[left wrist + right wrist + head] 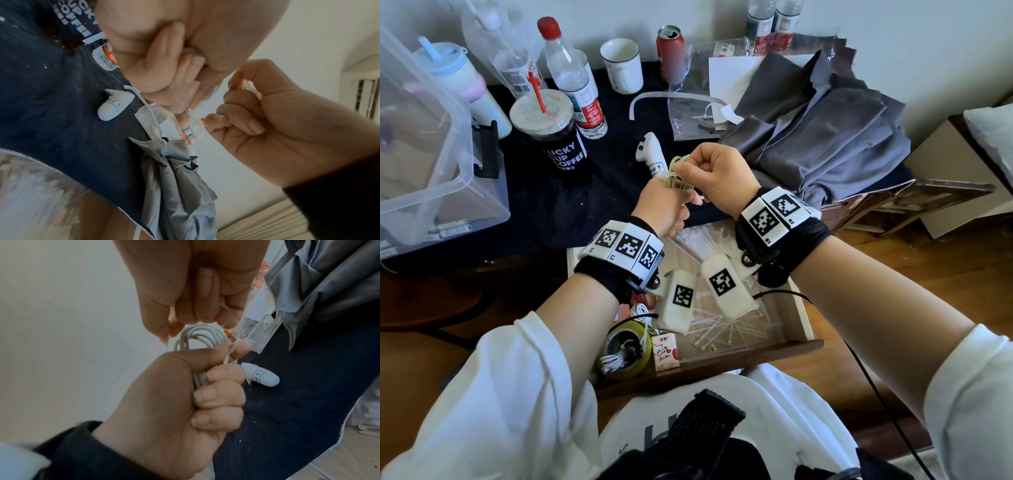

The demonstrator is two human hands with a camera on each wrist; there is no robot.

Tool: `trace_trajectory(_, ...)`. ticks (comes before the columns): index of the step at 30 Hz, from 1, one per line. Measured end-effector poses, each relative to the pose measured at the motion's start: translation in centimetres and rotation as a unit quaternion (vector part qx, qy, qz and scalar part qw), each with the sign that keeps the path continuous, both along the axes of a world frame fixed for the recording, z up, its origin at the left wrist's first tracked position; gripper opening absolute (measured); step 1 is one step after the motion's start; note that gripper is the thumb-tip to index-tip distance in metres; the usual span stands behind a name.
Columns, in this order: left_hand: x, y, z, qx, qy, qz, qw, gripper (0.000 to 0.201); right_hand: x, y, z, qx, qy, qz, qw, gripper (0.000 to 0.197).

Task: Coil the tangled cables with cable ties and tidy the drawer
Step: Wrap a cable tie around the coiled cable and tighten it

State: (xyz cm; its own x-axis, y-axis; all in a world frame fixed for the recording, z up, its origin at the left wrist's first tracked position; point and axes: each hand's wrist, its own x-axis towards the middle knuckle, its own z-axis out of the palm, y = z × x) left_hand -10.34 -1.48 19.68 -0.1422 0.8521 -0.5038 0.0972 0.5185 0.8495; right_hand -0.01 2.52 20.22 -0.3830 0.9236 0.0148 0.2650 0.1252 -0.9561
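My left hand (664,202) grips a coiled pale cable (679,171) in its fist above the table; the loops stick out of the top of the fist (202,335). A white cable tie (671,177) runs around the bundle. My right hand (719,174) is closed just above and right of the coil and pinches the thin tail of the tie (168,340) between thumb and forefinger. Below my wrists the wooden drawer (801,322) stands pulled out, with several loose white cable ties (719,329) on its bottom and a bundled white cable inside a yellow tape roll (623,349).
The dark table cloth (585,192) holds a coffee cup (551,137), bottles, a white mug (621,65), a red can (671,51), a white controller (650,154), a plastic bag and grey cloth (825,137). A clear storage bin (431,144) stands at the left.
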Motion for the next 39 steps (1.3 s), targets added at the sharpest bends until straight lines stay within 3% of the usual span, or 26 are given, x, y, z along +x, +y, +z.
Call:
trace_trajectory(15, 0.2, 0.2, 0.1, -0.002, 0.012, 0.004, 1.0, 0.028, -0.1, 0.6, -0.3, 0.014, -0.027, -0.026, 0.999, 0.034)
trace_trajectory(20, 0.7, 0.4, 0.0, -0.016, 0.064, -0.001, 0.998, 0.018, -0.2, 0.7, -0.4, 0.012, -0.036, -0.008, 0.999, 0.033)
trace_trajectory(27, 0.7, 1.1, -0.8, -0.035, 0.165, -0.018, 0.985, 0.019, -0.2, 0.3, -0.7, -0.011, -0.021, 0.011, 1.0, 0.029)
trace_trajectory(30, 0.6, 0.9, -1.1, 0.021, 0.188, -0.048, 0.981, 0.015, 0.1, -0.1, -0.5, -0.023, -0.008, 0.045, 0.999, 0.019)
trace_trajectory(32, 0.4, 0.4, -1.2, 0.056, 0.204, -0.063, 0.975, 0.014, 0.3, -0.2, -0.2, -0.018, -0.052, 0.056, 0.997, 0.017)
trace_trajectory(35, 0.2, 0.6, -2.0, 0.024, 0.27, -0.117, 0.955, 0.029, 0.7, 0.0, 0.4, -0.008, -0.147, 0.063, 0.987, 0.013)
trace_trajectory(39, 0.2, 0.5, -2.6, 0.003, 0.306, -0.135, 0.942, 0.029, 1.1, 0.0, 1.0, 0.005, -0.202, 0.063, 0.977, 0.011)
